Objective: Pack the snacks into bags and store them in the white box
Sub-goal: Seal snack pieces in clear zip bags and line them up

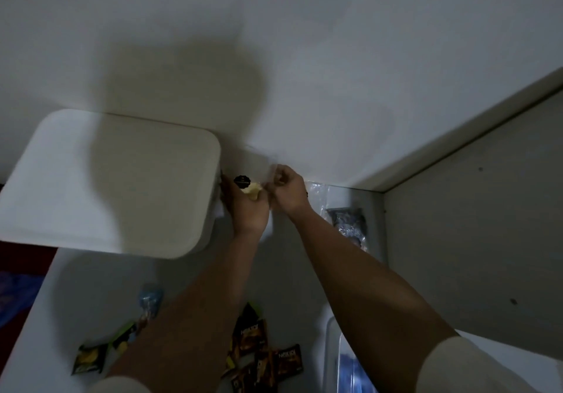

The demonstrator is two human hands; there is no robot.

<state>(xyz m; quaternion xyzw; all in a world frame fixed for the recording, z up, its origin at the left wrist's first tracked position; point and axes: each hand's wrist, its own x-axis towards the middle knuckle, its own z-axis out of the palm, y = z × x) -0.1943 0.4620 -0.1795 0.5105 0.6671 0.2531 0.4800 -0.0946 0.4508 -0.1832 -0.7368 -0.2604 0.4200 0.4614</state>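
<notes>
The white box (115,179) with its lid on stands at the back left against the wall. Just right of it my left hand (246,207) holds a pale yellow snack (253,192) with a black round label. My right hand (288,191) pinches the edge of a clear plastic bag (262,161) that rises between both hands, faint against the wall. Several dark brown snack packets (262,353) lie on the white table near me, with yellow-green packets (91,359) at the lower left.
A pile of clear bags and a dark packet (347,219) lies at the right by the cabinet side panel (475,225). A clear plastic container (344,362) sits at the lower right. A blue-wrapped item (150,298) lies left of my forearm.
</notes>
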